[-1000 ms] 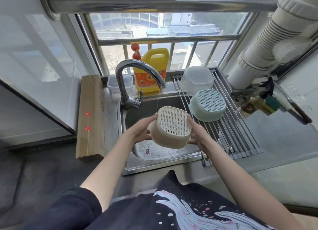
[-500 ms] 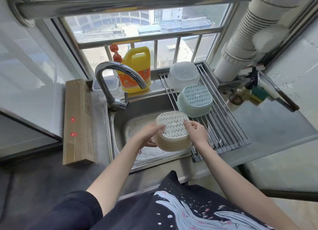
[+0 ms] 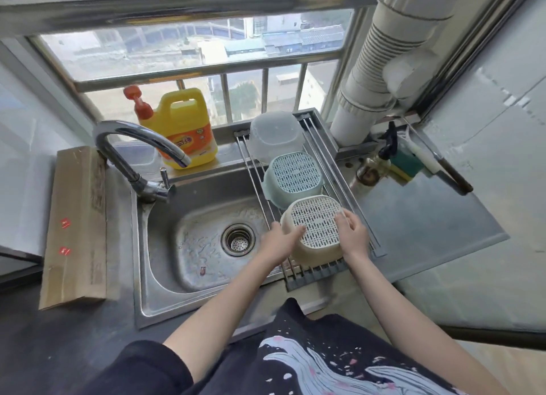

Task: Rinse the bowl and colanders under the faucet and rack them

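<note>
A beige colander (image 3: 316, 226) lies upside down on the near end of the metal roll-up rack (image 3: 345, 185) over the sink's right side. My left hand (image 3: 282, 241) grips its left wall and my right hand (image 3: 353, 235) holds its right side. Behind it on the rack sit a pale blue colander (image 3: 294, 173) and a clear plastic bowl (image 3: 274, 133), both upside down. The chrome faucet (image 3: 139, 146) curves over the steel sink (image 3: 183, 232); no water runs from it.
A yellow detergent jug (image 3: 183, 129) stands on the sill behind the sink. A long cardboard box (image 3: 76, 226) lies left of the sink. A sponge (image 3: 404, 164) and a knife (image 3: 437, 164) rest at the back right beside a white pipe (image 3: 381, 69).
Both hands carried the beige colander from over the basin to the right and set it down on the rack's near end. The camera view shifted right.
</note>
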`<action>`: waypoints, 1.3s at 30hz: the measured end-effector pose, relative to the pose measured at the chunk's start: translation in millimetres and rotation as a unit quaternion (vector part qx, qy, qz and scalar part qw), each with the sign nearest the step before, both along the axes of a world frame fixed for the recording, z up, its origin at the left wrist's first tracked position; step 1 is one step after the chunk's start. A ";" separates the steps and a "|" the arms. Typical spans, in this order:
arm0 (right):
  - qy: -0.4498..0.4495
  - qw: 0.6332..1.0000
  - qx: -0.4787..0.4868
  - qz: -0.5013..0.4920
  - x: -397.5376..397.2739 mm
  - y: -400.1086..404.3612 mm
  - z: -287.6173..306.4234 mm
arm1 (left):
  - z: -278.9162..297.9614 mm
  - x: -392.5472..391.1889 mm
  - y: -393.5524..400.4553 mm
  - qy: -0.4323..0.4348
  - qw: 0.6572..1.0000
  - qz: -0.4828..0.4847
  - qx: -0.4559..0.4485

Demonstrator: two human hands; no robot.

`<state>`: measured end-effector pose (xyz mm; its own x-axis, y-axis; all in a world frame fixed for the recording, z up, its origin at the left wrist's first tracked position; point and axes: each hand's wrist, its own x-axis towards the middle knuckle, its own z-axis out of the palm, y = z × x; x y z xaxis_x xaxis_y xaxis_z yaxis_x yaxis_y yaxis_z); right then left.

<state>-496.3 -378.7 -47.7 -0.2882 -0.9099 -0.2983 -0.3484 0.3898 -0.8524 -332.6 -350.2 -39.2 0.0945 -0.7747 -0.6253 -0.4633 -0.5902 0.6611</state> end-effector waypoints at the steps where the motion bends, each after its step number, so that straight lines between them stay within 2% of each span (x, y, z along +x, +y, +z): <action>1: 0.012 1.000 -0.001 0.008 -2.8 -2.9 -1.4 | -3.8 -5.7 -2.4 -0.018 1.000 -0.008 -0.006; 4: 0.069 0.996 0.003 0.053 -7.8 -10.0 -6.3 | -14.3 -17.7 -4.9 -0.072 0.997 -0.006 -0.031; 7: 0.119 0.989 0.017 0.089 -10.3 -13.0 -17.3 | -23.3 -28.1 0.1 -0.090 0.994 0.014 -0.057; 9: 0.171 0.975 0.014 0.139 -12.9 -13.9 -25.1 | -24.5 -34.8 5.4 -0.096 0.993 0.018 -0.073; 13: 0.225 0.952 0.009 0.209 -13.0 -16.5 -28.0 | -27.9 -39.5 10.6 -0.171 0.976 -0.007 -0.136; 19: 0.168 0.957 0.039 0.234 -6.6 -10.2 -29.1 | -33.3 -41.9 7.8 -0.160 0.976 -0.018 -0.147; 25: 0.168 0.955 0.015 0.243 -9.3 -9.9 -24.9 | -38.3 -40.7 7.3 -0.161 0.975 -0.015 -0.154; 29: 0.299 0.911 -0.106 0.263 -8.6 -11.1 -20.9 | -34.6 -38.5 8.5 -0.229 0.952 -0.037 -0.201; 33: 0.351 0.863 -0.065 0.358 -9.4 -17.0 -26.1 | -39.6 -39.1 4.4 -0.279 0.940 -0.087 -0.178; 36: 0.310 0.879 -0.062 0.356 -7.2 -17.1 -25.7 | -32.0 -39.0 2.9 -0.282 0.938 -0.099 -0.175; 37: 0.271 0.901 -0.072 0.331 -9.3 -20.8 -20.4 | -28.2 -34.3 2.1 -0.286 0.936 -0.094 -0.181; 39: 0.148 0.952 -0.113 0.242 -14.2 -30.4 0.6 | -5.6 -26.9 -0.6 -0.282 0.924 -0.054 -0.251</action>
